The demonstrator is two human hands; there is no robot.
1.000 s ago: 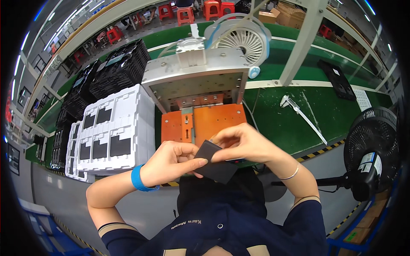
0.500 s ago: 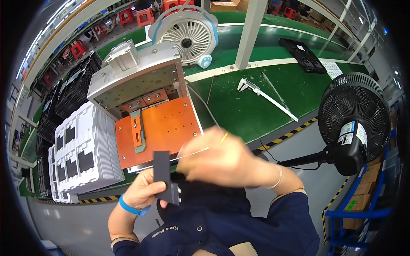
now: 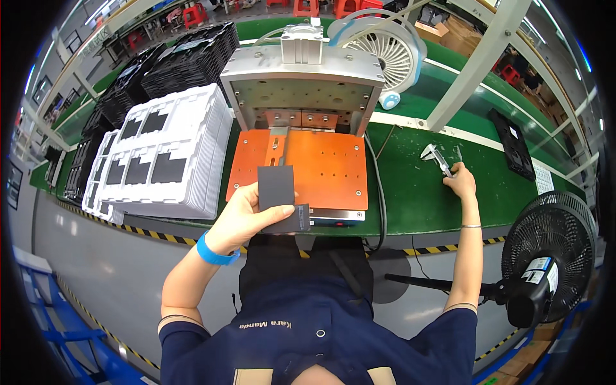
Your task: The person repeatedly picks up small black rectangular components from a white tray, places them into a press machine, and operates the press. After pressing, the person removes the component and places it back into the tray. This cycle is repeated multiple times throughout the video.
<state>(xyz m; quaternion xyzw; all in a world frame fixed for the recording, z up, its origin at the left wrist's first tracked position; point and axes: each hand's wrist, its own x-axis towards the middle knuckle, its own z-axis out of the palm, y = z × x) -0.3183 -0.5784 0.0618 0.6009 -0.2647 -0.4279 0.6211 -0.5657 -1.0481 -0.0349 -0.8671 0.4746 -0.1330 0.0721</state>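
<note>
1. The left hand (image 3: 247,215) is raised in front of the orange plate (image 3: 321,167), its fingers (image 3: 282,212) clasped around two dark flat panels (image 3: 277,192).
2. One panel stands upright in the grip; the other lies crosswise behind it, jutting out to the right.
3. The right hand (image 3: 461,181) reaches far out on the green bench (image 3: 410,199), its fingers touching a metal caliper (image 3: 438,159); I cannot tell whether they have closed on it.
4. The plate sits under a grey metal press (image 3: 301,83).
5. White trays (image 3: 170,151) holding dark panels are stacked just left of the plate.
6. A white fan (image 3: 385,54) stands behind the press; a black fan (image 3: 555,247) stands at the right.
</note>
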